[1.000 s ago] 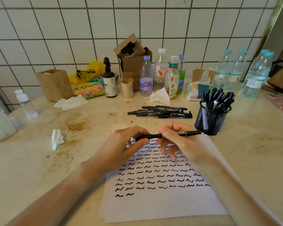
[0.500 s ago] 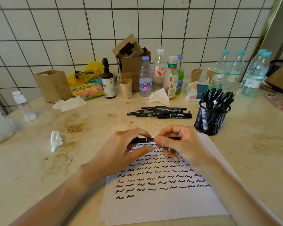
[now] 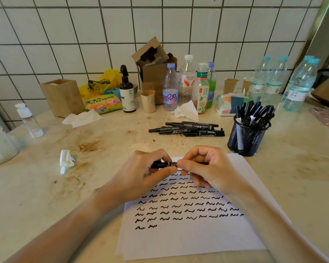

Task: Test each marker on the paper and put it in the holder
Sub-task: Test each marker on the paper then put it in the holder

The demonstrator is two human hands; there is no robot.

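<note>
While both hands meet above the far edge of the paper, the scene reads as follows.
Held marker: one black marker (image 3: 166,164), lying level, left to right, between the hands above the top rows of marks.
Left hand: the left hand (image 3: 141,173) pinches the marker's left part between thumb and curled fingers.
Right hand: the right hand (image 3: 207,168) grasps the marker's right part, fingers curled round it; whether the cap is on cannot be told.
Loose markers: a pile of markers (image 3: 188,129) lies flat beyond the hands, left of the holder; about six, exact count unclear.
Holder: one black mesh holder (image 3: 245,141) stands upright just beyond the paper's far right corner, packed with black markers; count not readable.
Paper: a thin stack of white paper (image 3: 188,238), its top sheet bearing about ten rows of black squiggles, the nearest row with two marks.
Bottles: four clear water bottles (image 3: 296,88) far right; four drink bottles (image 3: 170,88) far centre; one brown pump bottle (image 3: 127,92).
Surface: a beige, stained stone counter (image 3: 36,196) backed by a white tiled wall (image 3: 84,35).
Edges and room: bare counter lies left of the paper, with one crumpled tissue (image 3: 66,160) on it; more bare counter right of the holder.
</note>
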